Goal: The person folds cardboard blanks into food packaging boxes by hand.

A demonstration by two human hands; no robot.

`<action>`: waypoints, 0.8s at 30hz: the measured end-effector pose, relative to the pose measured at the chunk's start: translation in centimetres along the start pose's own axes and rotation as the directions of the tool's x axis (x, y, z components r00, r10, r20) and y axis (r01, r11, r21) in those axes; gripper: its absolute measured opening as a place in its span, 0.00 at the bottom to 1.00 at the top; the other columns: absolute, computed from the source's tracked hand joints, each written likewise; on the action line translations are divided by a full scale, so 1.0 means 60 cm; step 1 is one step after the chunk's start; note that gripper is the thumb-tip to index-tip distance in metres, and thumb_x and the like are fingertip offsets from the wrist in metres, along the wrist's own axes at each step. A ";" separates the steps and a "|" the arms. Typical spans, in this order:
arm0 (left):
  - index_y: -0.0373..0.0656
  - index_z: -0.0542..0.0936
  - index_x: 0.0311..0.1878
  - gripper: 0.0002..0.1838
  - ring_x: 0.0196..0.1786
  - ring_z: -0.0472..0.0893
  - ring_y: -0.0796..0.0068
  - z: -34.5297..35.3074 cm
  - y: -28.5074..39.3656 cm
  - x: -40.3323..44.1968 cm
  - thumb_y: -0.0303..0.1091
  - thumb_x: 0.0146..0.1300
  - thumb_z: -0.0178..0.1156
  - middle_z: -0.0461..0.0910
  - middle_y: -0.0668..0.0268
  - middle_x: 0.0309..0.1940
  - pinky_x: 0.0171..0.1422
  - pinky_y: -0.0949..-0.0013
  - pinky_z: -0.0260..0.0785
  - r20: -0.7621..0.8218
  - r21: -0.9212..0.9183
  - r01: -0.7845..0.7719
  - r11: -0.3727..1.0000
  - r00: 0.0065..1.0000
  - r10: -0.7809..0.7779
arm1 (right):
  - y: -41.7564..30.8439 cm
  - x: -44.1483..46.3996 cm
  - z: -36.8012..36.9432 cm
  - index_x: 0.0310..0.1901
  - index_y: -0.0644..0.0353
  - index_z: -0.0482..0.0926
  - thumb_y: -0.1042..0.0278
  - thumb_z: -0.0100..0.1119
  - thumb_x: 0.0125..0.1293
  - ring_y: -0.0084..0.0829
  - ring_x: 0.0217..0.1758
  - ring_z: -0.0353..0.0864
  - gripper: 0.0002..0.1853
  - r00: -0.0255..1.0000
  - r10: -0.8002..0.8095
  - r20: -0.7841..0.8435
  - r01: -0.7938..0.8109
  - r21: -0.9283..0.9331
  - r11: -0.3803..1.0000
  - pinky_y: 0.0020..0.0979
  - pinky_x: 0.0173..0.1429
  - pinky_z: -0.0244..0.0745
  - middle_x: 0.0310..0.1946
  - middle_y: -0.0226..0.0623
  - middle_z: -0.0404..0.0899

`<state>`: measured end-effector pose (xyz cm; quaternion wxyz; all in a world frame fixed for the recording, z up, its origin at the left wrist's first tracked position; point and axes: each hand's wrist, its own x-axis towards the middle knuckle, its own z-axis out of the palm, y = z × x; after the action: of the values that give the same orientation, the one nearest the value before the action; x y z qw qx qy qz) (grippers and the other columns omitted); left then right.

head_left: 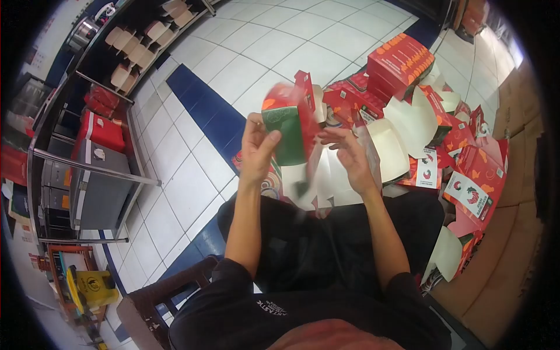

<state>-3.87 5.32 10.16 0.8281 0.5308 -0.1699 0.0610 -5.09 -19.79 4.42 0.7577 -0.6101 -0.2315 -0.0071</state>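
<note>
My left hand (256,149) grips a red and green folding food carton (286,137) by its left side, thumb across the green panel. The carton's red upper part is blurred by motion. On the other side, my right hand (352,156) has its fingers stretched out and apart, close to the carton's right edge; I cannot tell whether the fingertips touch it. Below the hands, a white carton interior (335,181) lies near my lap. Just right of my right hand rests an opened carton with a cream inside (385,150).
Many red printed cartons (475,186) are heaped on the right, with a stack of flat red cartons (401,65) behind. Cardboard boxes (513,233) line the right edge. A metal rack (96,163) stands left, a yellow bucket (96,287) below it, and a wooden chair (149,309) beside me.
</note>
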 end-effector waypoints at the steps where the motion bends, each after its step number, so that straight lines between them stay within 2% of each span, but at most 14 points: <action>1: 0.43 0.73 0.57 0.14 0.61 0.84 0.76 0.015 -0.005 0.000 0.22 0.76 0.67 0.85 0.64 0.55 0.69 0.66 0.77 0.001 0.002 -0.007 1.000 1.000 0.007 | -0.002 0.000 0.005 0.77 0.64 0.74 0.54 0.66 0.79 0.35 0.73 0.80 0.32 1.000 -0.006 0.004 0.006 -0.001 1.000 0.38 0.76 0.71 0.68 0.42 0.84; 4: 0.41 0.73 0.56 0.15 0.57 0.87 0.73 0.050 -0.050 -0.010 0.21 0.74 0.69 0.83 0.61 0.56 0.61 0.65 0.82 -0.092 0.226 -0.073 0.972 0.991 0.096 | 0.004 -0.013 0.015 0.83 0.63 0.68 0.52 0.82 0.65 0.36 0.79 0.74 0.49 0.991 0.112 0.078 -0.104 -0.098 0.990 0.41 0.80 0.68 0.75 0.42 0.78; 5: 0.40 0.73 0.56 0.16 0.55 0.88 0.71 0.047 -0.076 -0.019 0.20 0.74 0.70 0.83 0.61 0.55 0.57 0.66 0.83 -0.075 0.333 -0.092 0.938 0.990 0.123 | 0.007 -0.016 0.009 0.83 0.63 0.68 0.52 0.82 0.65 0.36 0.79 0.74 0.49 0.991 0.106 0.084 -0.097 -0.098 0.990 0.41 0.80 0.68 0.75 0.42 0.78; 7: 0.37 0.75 0.51 0.13 0.47 0.90 0.69 0.072 -0.084 -0.024 0.20 0.71 0.71 0.81 0.60 0.43 0.51 0.66 0.84 0.003 0.607 -0.258 0.751 0.946 0.323 | -0.005 -0.009 0.005 0.83 0.62 0.68 0.56 0.83 0.64 0.36 0.81 0.72 0.49 0.979 0.167 0.120 -0.140 -0.205 0.969 0.45 0.81 0.67 0.74 0.42 0.79; 8: 0.36 0.77 0.50 0.13 0.46 0.90 0.66 0.074 -0.095 -0.026 0.20 0.70 0.72 0.82 0.58 0.43 0.49 0.65 0.83 0.010 0.639 -0.298 0.709 0.925 0.380 | 0.007 -0.003 0.008 0.76 0.64 0.75 0.62 0.80 0.69 0.34 0.72 0.81 0.37 0.993 0.109 0.038 -0.094 -0.283 0.955 0.42 0.72 0.79 0.69 0.42 0.82; 9: 0.36 0.79 0.49 0.12 0.45 0.90 0.62 0.074 -0.103 -0.028 0.19 0.68 0.73 0.83 0.56 0.44 0.48 0.64 0.83 0.020 0.668 -0.335 0.664 0.901 0.434 | 0.027 0.000 0.007 0.76 0.64 0.75 0.62 0.80 0.69 0.34 0.72 0.81 0.37 0.994 0.104 0.043 -0.088 -0.284 0.955 0.42 0.72 0.79 0.69 0.42 0.82; 10: 0.36 0.79 0.49 0.12 0.45 0.90 0.62 0.074 -0.103 -0.030 0.19 0.68 0.73 0.83 0.56 0.44 0.48 0.64 0.83 0.019 0.670 -0.337 0.662 0.899 0.438 | 0.045 0.002 0.006 0.71 0.64 0.79 0.66 0.77 0.71 0.31 0.65 0.85 0.30 0.980 0.172 -0.101 -0.184 -0.137 0.973 0.37 0.64 0.83 0.65 0.41 0.84; 12: 0.35 0.82 0.56 0.17 0.50 0.90 0.62 0.078 -0.099 -0.030 0.20 0.66 0.76 0.87 0.55 0.50 0.53 0.62 0.83 0.170 0.792 -0.432 0.431 0.834 0.524 | 0.046 0.003 0.017 0.59 0.66 0.84 0.76 0.70 0.76 0.23 0.48 0.91 0.14 0.901 0.265 -0.344 -0.240 0.114 0.964 0.25 0.44 0.88 0.51 0.38 0.89; 15: 0.40 0.86 0.62 0.22 0.51 0.89 0.48 0.097 -0.096 -0.028 0.24 0.64 0.76 0.88 0.55 0.55 0.55 0.51 0.81 0.329 0.813 -0.511 0.278 0.798 0.504 | 0.051 -0.001 0.023 0.61 0.68 0.83 0.76 0.69 0.76 0.25 0.49 0.91 0.15 0.890 0.216 -0.401 -0.172 0.145 0.974 0.30 0.47 0.88 0.49 0.36 0.89; 16: 0.42 0.86 0.64 0.25 0.54 0.89 0.47 0.087 -0.117 -0.038 0.26 0.63 0.77 0.89 0.57 0.54 0.58 0.48 0.80 0.322 0.842 -0.467 0.271 0.837 0.442 | 0.056 -0.003 0.027 0.61 0.68 0.83 0.76 0.69 0.76 0.25 0.49 0.91 0.15 0.890 0.218 -0.400 -0.172 0.147 0.974 0.30 0.47 0.88 0.49 0.36 0.89; 18: 0.42 0.86 0.64 0.25 0.53 0.89 0.47 0.089 -0.130 -0.040 0.26 0.62 0.77 0.89 0.57 0.52 0.57 0.48 0.80 0.300 0.834 -0.460 0.304 0.841 0.450 | 0.061 -0.002 0.036 0.56 0.70 0.85 0.79 0.70 0.73 0.28 0.47 0.91 0.12 0.902 -0.032 -0.431 0.002 -0.070 0.998 0.32 0.47 0.88 0.46 0.38 0.90; 19: 0.41 0.87 0.63 0.25 0.52 0.89 0.47 0.091 -0.132 -0.039 0.26 0.62 0.77 0.89 0.56 0.51 0.56 0.49 0.80 0.280 0.823 -0.456 0.338 0.844 0.458 | 0.057 -0.003 0.037 0.56 0.70 0.85 0.79 0.70 0.73 0.28 0.47 0.91 0.12 0.902 -0.035 -0.431 0.005 -0.071 0.997 0.32 0.47 0.88 0.46 0.38 0.90; 21: 0.41 0.87 0.61 0.22 0.51 0.89 0.47 0.096 -0.131 -0.035 0.26 0.62 0.77 0.89 0.56 0.50 0.55 0.50 0.80 0.199 0.818 -0.410 0.402 0.859 0.471 | 0.040 -0.009 0.039 0.53 0.70 0.87 0.82 0.70 0.69 0.31 0.44 0.91 0.13 0.901 -0.266 -0.343 0.062 -0.504 0.862 0.34 0.46 0.86 0.44 0.42 0.89; 24: 0.40 0.87 0.55 0.17 0.49 0.90 0.49 0.080 -0.141 -0.033 0.26 0.63 0.77 0.89 0.55 0.48 0.52 0.54 0.81 0.037 0.822 -0.299 0.485 0.878 0.478 | 0.020 -0.013 0.049 0.54 0.67 0.90 0.83 0.71 0.64 0.37 0.41 0.91 0.16 0.899 -0.368 -0.237 0.141 -0.638 0.757 0.35 0.44 0.85 0.42 0.43 0.87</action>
<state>-4.36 -2.49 4.04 0.4711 0.7856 -0.1564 0.3694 -6.45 -16.99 3.46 0.5420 -0.7709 -0.1610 -0.2933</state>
